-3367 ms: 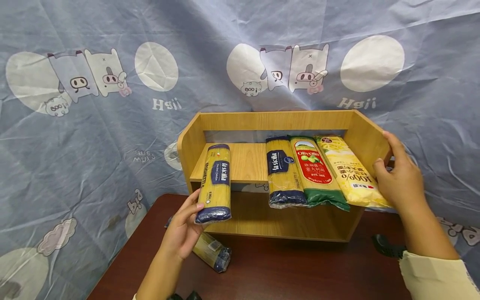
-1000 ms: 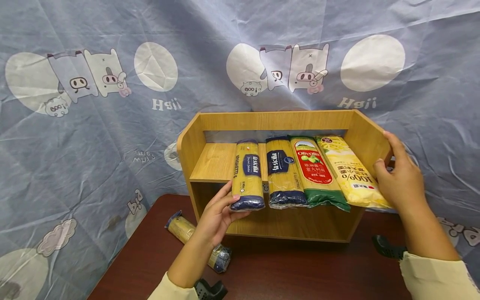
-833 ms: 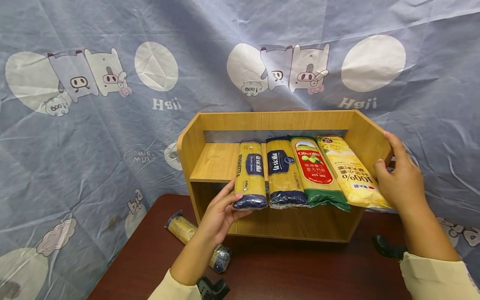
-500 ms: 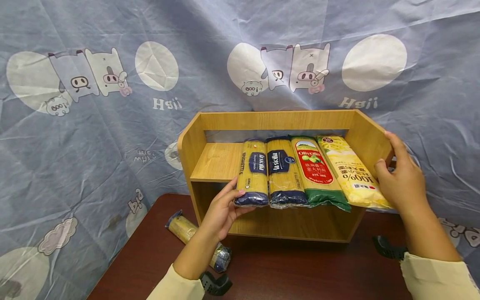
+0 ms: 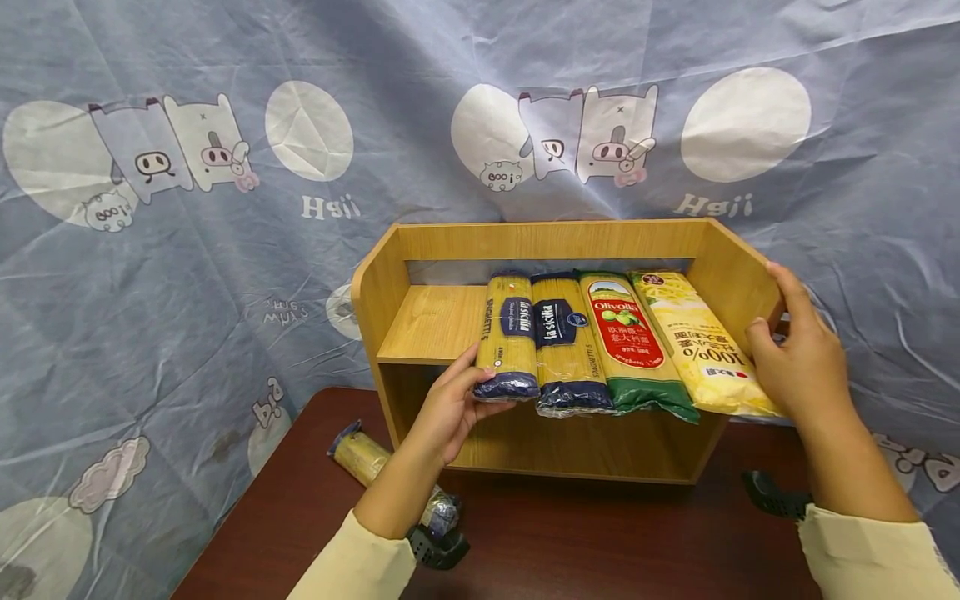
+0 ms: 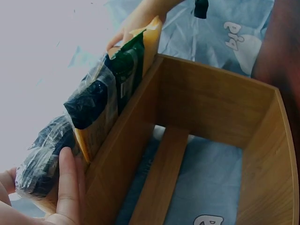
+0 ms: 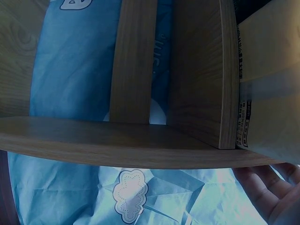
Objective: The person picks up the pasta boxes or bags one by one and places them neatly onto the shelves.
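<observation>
The left hand (image 5: 450,408) holds the near end of a yellow spaghetti pack with a dark blue label (image 5: 507,333). Its thumb and fingers curl round the dark blue end of the pack. The pack lies flat on the top board of a light brown wooden shelf (image 5: 435,321). Its near end sticks out over the front edge of that board.

Just beside it, touching its side, lies a second yellow spaghetti pack with a blue label (image 5: 566,337). Next comes a green pasta pack with a red label (image 5: 632,337). After that is a pale yellow noodle pack with red writing (image 5: 701,342). All four lie side by side in a row.

The right hand (image 5: 798,354) grips the right side wall of the shelf. Its fingers bend round the edge of the wood, near the pale yellow pack.

The shelf stands on a dark brown counter (image 5: 585,533). One more clear spaghetti pack with a blue end (image 5: 367,458) lies on the counter, down by the left arm. Behind everything hangs a blue cloth with cartoon pigs (image 5: 187,208).
</observation>
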The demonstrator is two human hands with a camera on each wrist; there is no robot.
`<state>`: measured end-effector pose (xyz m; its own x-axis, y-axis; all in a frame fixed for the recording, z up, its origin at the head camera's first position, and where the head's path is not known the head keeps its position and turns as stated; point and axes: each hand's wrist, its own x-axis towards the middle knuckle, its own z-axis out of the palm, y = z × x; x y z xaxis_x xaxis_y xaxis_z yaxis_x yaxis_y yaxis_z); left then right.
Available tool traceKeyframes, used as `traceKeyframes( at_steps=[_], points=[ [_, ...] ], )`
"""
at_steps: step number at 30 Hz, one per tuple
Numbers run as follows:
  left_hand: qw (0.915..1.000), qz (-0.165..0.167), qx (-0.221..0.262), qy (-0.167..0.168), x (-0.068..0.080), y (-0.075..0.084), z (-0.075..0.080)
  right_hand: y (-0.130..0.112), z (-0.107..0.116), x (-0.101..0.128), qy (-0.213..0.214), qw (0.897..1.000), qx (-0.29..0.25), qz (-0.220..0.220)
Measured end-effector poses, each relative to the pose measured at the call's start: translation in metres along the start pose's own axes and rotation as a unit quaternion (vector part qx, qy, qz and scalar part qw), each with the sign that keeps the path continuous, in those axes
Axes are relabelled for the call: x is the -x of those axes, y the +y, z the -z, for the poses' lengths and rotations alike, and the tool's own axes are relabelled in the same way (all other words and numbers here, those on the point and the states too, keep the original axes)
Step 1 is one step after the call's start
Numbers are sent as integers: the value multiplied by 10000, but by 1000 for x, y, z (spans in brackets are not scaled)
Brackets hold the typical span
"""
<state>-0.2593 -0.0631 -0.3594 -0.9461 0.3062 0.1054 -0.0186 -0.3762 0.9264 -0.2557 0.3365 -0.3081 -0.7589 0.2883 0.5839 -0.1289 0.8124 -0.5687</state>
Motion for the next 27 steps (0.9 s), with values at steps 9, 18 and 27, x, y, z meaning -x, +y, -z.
traceKeyframes(
  at_steps=[9,18,27],
  points=[
    [9998,117,-83,109,3,-2,1,0,1,0,-49,10000,40,69],
    [9985,-41,-484,257,12,-1,4,0,2,0,-83,10000,-7,35],
    [9942,-153,-927,519,26,2,15,-1,3,1,-98,9999,-39,-20]
  ],
)
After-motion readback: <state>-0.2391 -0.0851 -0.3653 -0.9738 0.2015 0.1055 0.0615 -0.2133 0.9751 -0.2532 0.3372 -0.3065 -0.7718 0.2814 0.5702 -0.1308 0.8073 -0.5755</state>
